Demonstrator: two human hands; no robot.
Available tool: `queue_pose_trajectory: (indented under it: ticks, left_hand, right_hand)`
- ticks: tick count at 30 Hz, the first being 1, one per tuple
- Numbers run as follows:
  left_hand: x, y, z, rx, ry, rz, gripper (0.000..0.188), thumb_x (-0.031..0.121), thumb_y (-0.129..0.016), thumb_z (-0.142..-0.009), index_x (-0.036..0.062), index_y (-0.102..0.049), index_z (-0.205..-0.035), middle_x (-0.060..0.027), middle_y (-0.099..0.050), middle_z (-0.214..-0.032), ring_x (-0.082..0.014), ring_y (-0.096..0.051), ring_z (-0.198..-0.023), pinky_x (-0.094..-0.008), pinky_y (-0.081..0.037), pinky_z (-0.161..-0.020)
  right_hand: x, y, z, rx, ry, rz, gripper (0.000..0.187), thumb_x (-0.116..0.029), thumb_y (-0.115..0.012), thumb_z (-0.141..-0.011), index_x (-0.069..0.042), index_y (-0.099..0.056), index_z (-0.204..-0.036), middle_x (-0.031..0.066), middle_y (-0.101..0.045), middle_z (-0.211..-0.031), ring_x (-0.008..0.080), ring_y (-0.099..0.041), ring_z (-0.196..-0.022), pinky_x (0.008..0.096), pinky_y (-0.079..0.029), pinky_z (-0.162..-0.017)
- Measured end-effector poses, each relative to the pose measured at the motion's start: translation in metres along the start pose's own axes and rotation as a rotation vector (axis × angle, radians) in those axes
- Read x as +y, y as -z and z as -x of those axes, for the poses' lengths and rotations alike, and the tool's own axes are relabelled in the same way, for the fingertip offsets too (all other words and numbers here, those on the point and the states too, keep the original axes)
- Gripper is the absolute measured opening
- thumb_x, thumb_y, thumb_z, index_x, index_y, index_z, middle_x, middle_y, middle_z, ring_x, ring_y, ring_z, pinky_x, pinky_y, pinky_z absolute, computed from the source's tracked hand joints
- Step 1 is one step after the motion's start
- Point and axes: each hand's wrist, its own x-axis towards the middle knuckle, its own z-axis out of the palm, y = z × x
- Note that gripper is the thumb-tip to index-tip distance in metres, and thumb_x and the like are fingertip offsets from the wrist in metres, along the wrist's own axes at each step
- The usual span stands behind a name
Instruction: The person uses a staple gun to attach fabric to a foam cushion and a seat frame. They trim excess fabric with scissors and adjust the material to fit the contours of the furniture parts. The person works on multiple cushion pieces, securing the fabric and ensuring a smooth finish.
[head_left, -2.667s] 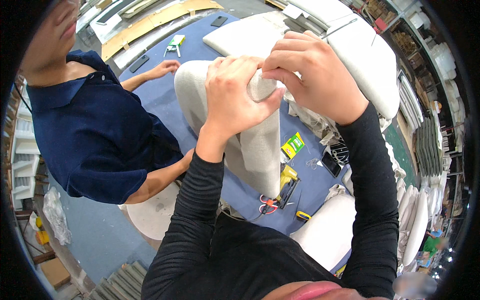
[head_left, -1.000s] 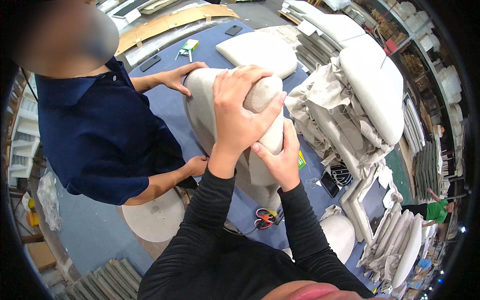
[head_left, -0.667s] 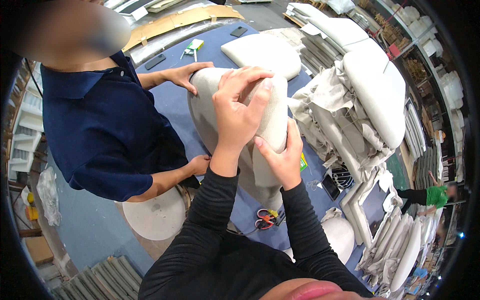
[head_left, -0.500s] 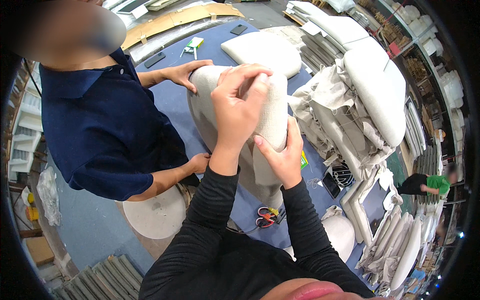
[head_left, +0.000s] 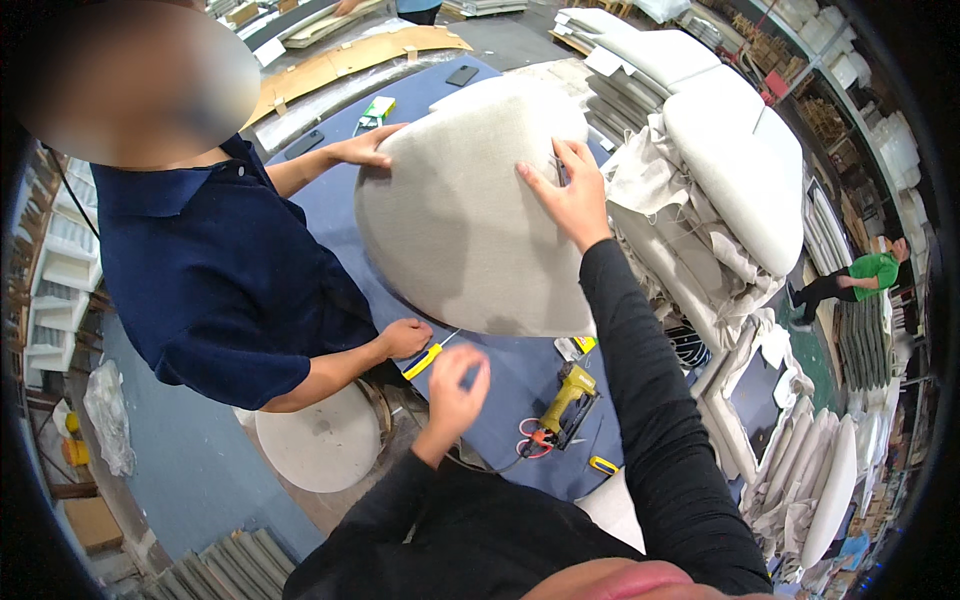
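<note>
A rounded, light grey fabric-covered cushion (head_left: 470, 220) is held tilted above the table, its broad face toward me. My right hand (head_left: 575, 195) grips its upper right edge, thumb on the face. My left hand (head_left: 455, 395) is off the cushion, below its lower edge, fingers curved and apart with nothing visible in them. A co-worker's hand (head_left: 365, 149) holds the cushion's left edge. The co-worker's other hand (head_left: 405, 338) rests beside a yellow-handled tool (head_left: 424, 360). An olive-yellow staple gun (head_left: 568, 402) and red-handled scissors (head_left: 535, 438) lie to the right of my left hand.
Another pale cushion lies behind on the blue table (head_left: 500, 368). Stacked cushions and loose fabric (head_left: 690, 240) crowd the right. A yellow tool (head_left: 604, 466), a green-and-white box (head_left: 376, 111) and two phones lie on the table. A round stool (head_left: 318, 435) stands at left.
The cushion has turned from on edge to show its broad face. My left hand has come off it and down toward me; my right hand has moved up along its edge.
</note>
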Motion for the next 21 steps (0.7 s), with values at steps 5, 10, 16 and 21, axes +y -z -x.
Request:
queue_pose_trajectory:
  ticks: [5,10,16,21]
  left_hand:
    - [-0.045,0.017,0.143,-0.433,0.183,-0.088,0.012,0.014,-0.076,-0.092,0.0050,-0.077,-0.100,-0.0138,-0.077,-0.105,-0.0365,-0.072,-0.106,-0.0449,-0.056,-0.093]
    - [-0.053,0.028,0.179,-0.591,0.379,-0.070,0.018,0.021,-0.073,-0.094,0.0051,-0.078,-0.099,-0.0151,-0.076,-0.100,-0.0371,-0.072,-0.098,-0.0470,-0.057,-0.088]
    - [-0.038,0.038,0.131,-0.598,0.399,-0.025,0.020,0.023,-0.073,-0.097,0.0063,-0.078,-0.105,-0.0141,-0.077,-0.099,-0.0336,-0.076,-0.094,-0.0451,-0.059,-0.084]
    - [-0.023,0.028,0.095,-0.758,0.258,0.060,0.022,0.025,-0.073,-0.098,0.0066,-0.078,-0.110,-0.0139,-0.079,-0.107,-0.0332,-0.077,-0.100,-0.0443,-0.060,-0.086]
  right_hand:
    - [0.045,-0.008,-0.044,-0.127,-0.040,0.112,0.081,-0.053,-0.088,-0.087,0.011,-0.070,-0.134,0.0249,-0.069,-0.135,0.0360,-0.070,-0.122,0.0428,-0.054,-0.106]
    - [-0.006,-0.028,-0.052,-0.213,0.201,0.104,0.057,-0.042,-0.082,-0.094,-0.006,-0.074,-0.138,0.0220,-0.071,-0.130,0.0376,-0.070,-0.118,0.0428,-0.055,-0.103]
    - [-0.068,0.009,0.118,-0.286,-0.002,-0.059,0.028,-0.018,-0.071,-0.102,-0.002,-0.074,-0.125,0.0199,-0.072,-0.110,0.0383,-0.069,-0.103,0.0470,-0.055,-0.092]
    - [-0.067,0.104,0.348,-0.250,-0.527,-0.041,0.031,-0.019,-0.054,-0.115,0.002,-0.076,-0.120,0.0164,-0.074,-0.102,0.0284,-0.073,-0.094,0.0394,-0.056,-0.085]
